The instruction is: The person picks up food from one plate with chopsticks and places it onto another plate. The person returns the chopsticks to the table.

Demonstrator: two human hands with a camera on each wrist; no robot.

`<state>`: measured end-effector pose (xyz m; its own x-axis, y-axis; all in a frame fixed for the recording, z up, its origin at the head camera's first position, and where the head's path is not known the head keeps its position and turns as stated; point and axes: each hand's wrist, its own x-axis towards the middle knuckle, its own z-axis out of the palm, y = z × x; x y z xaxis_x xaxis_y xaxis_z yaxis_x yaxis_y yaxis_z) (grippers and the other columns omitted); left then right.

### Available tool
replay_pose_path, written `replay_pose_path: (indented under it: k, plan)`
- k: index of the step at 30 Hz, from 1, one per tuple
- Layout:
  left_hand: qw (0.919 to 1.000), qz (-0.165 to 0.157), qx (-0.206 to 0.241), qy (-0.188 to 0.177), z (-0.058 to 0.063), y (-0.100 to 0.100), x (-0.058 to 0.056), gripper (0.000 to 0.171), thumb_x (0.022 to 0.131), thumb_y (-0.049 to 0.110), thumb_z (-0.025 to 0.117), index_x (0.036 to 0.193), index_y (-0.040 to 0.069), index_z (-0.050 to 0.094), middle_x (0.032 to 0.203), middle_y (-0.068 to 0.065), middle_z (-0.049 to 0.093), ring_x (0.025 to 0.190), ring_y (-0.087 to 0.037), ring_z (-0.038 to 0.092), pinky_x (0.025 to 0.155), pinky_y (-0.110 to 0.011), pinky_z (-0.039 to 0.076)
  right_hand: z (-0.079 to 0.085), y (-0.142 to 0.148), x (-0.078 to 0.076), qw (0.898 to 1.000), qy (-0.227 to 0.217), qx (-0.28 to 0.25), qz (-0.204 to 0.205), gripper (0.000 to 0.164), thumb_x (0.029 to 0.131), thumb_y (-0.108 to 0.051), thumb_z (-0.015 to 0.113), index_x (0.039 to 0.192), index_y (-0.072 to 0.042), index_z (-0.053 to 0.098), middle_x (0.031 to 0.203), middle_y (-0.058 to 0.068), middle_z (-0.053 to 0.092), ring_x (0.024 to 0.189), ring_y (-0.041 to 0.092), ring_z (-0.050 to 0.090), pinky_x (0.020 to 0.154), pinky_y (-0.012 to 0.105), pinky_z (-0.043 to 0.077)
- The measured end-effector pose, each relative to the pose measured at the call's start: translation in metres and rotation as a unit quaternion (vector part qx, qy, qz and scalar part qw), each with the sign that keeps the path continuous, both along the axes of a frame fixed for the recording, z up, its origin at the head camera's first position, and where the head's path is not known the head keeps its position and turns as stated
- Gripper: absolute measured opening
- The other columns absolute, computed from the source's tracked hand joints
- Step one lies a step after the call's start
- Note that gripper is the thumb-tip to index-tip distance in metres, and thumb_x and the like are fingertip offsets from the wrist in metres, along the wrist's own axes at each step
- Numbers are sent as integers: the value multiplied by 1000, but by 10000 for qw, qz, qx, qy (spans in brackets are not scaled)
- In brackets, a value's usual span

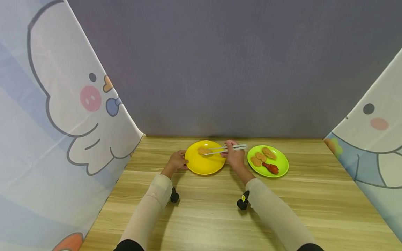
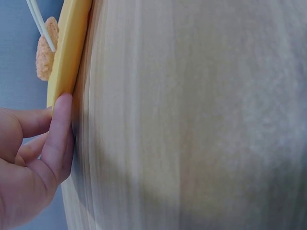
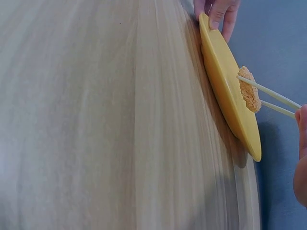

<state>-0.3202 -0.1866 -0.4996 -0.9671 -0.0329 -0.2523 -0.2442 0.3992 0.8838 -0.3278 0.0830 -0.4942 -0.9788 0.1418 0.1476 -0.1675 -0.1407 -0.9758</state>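
My left hand (image 1: 178,160) pinches the left rim of a yellow plate (image 1: 204,168), thumb above and fingers below, as the left wrist view shows. Chopsticks (image 1: 240,147) are held in my right hand (image 1: 235,157), which is by the plate's right side. Their tips lie on both sides of a breaded, golden-brown fried chicken piece (image 3: 249,91) at the upper left of the yellow plate. In the left wrist view this chicken piece (image 2: 46,52) sits right at the plate's surface, with one chopstick tip against it. Most of my right hand is outside the right wrist view.
A bright green plate (image 1: 284,163) stands on the wooden table (image 1: 201,209) to the right. On it are a red-brown drumstick (image 1: 271,168), a long breaded piece (image 1: 269,152) and two small nuggets (image 1: 255,161). A grey wall (image 1: 220,76) rises behind, with cartoon-printed cloth on both sides.
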Motion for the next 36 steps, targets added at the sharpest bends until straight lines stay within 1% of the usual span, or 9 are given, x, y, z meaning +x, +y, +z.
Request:
replay_pose_path:
  k: [5, 8, 14, 17, 22, 25, 27, 32, 36]
  plan:
    - [10000, -46, -12, 24, -1, 0, 0, 58, 93, -8, 64, 148, 5, 51, 120, -24, 60, 77, -20, 71, 64, -31, 66, 5, 8, 4, 10000, 8, 38, 86, 35, 107, -21, 52, 121, 9, 64, 113, 40, 56, 60, 10, 72, 59, 29, 65]
    - [10000, -47, -24, 24, -1, 0, 0, 58, 93, -7, 65, 148, 6, 51, 120, -23, 60, 79, -21, 71, 65, -31, 66, 8, 11, 6, 9999, 93, 39, 131, 36, 108, -21, 51, 122, 11, 62, 106, 33, 59, 61, 11, 72, 60, 28, 65]
    - [10000, -15, -67, 19, 0, 1, 1, 58, 93, -7, 65, 148, 6, 51, 121, -23, 59, 81, -22, 71, 66, -32, 66, 13, 18, 11, 9997, 196, -61, 148, 37, 108, -19, 51, 121, 15, 60, 92, 8, 61, 59, 9, 72, 56, 24, 63]
    - [10000, -5, -42, 2, -2, 1, 0, 58, 93, -7, 66, 147, 7, 52, 121, -23, 58, 81, -22, 70, 66, -32, 66, 15, 22, 14, 9996, 142, -59, 225, 39, 107, -20, 51, 122, 15, 59, 91, 4, 61, 60, 10, 72, 58, 26, 64]
    - [10000, 43, 14, -3, -3, 1, 0, 58, 92, -8, 66, 146, 7, 53, 120, -22, 59, 75, -20, 69, 65, -33, 66, 19, 32, 18, 9993, 153, -84, 334, 34, 108, -17, 50, 120, 13, 62, 94, 6, 60, 68, 27, 76, 67, 44, 65]
    - [10000, 63, 38, -6, -1, 2, 0, 58, 92, -9, 66, 146, 6, 53, 119, -23, 59, 73, -20, 69, 66, -34, 67, 22, 38, 21, 9992, 247, -91, 314, 33, 108, -16, 49, 117, 12, 62, 95, 6, 59, 73, 39, 75, 69, 47, 65]
    - [10000, 56, 39, -22, 0, 2, 0, 58, 92, -9, 65, 146, 6, 53, 120, -24, 58, 74, -20, 69, 67, -34, 67, 21, 43, 22, 9990, 308, -136, 310, 33, 108, -18, 50, 117, 12, 62, 94, 4, 60, 71, 36, 76, 66, 43, 65]
    - [10000, 20, -32, -42, 1, 2, 0, 58, 93, -8, 65, 148, 7, 51, 124, -25, 58, 78, -22, 72, 67, -33, 67, 17, 52, 19, 9986, 393, -295, 187, 33, 108, -20, 49, 114, 9, 62, 96, 6, 59, 61, 19, 75, 59, 30, 65]
    - [10000, 15, -40, -27, 0, 2, 1, 59, 93, -8, 65, 148, 6, 50, 125, -26, 59, 76, -22, 72, 66, -33, 67, 18, 60, 22, 9982, 460, -369, 70, 29, 108, -23, 50, 110, 4, 63, 96, 5, 59, 60, 15, 74, 59, 28, 65]
